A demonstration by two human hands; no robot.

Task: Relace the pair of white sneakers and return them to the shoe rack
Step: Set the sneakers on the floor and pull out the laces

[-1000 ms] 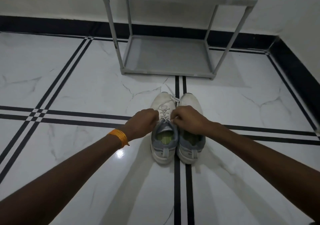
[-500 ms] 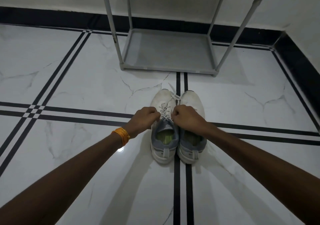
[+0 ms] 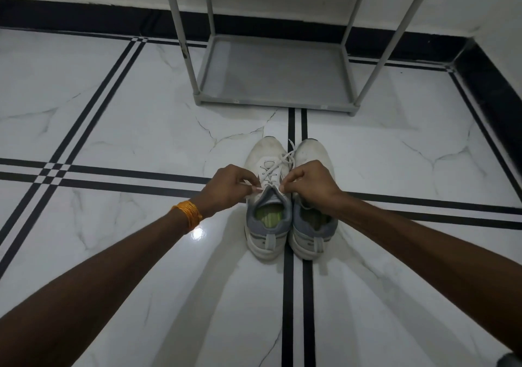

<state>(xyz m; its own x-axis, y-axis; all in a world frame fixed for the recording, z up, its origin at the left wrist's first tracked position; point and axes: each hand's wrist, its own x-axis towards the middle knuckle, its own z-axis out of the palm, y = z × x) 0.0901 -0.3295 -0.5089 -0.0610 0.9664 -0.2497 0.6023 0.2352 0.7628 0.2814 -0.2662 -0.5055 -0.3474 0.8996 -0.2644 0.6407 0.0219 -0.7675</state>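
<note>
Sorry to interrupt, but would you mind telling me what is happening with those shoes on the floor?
A person is lacing the left sneaker of a white pair standing side by side on the tiled floor. The left hand and the right hand each pinch a lace end near the top eyelets. The right sneaker waits beside it, partly under the right hand. The grey shoe rack stands just beyond, its bottom shelf bare.

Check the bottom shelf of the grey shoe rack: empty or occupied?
Empty. The grey shoe rack's bottom shelf shows only bare surface; both white sneakers stand on the marble floor in front of it.
</note>
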